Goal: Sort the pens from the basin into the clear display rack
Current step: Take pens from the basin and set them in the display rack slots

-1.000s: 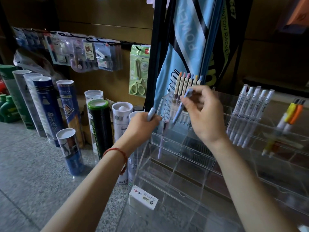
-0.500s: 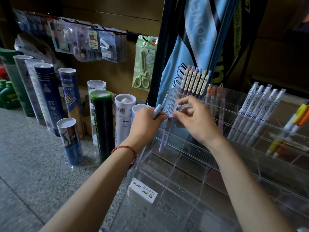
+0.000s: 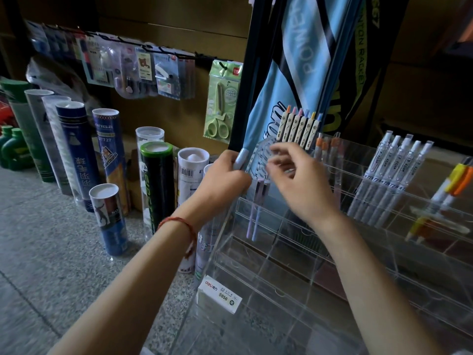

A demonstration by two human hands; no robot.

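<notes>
The clear display rack (image 3: 302,275) stands in front of me, tiered with empty lower compartments. My left hand (image 3: 222,180) is closed around a pale blue pen (image 3: 241,158) at the rack's upper left corner. My right hand (image 3: 299,183) hovers just right of it over the top row, fingers spread and blurred, holding nothing I can see. Two pens, one lilac and one blue (image 3: 254,213), stand in the leftmost slot below my hands. Cream pens with coloured caps (image 3: 298,128), white pens (image 3: 384,180) and orange-yellow pens (image 3: 445,198) fill other slots. The basin is out of view.
Several shuttlecock tubes (image 3: 76,152) stand on the speckled floor (image 3: 51,252) left of the rack. A blue racket bag (image 3: 294,60) hangs behind it. Packaged stationery and green scissors (image 3: 221,101) hang on wall hooks. A price label (image 3: 220,293) sits on the rack's front left.
My right hand lowered the blue pen into the leftmost slot beside the lilac one and let go; its fingers have since opened. The left hand kept hold of its pen.
</notes>
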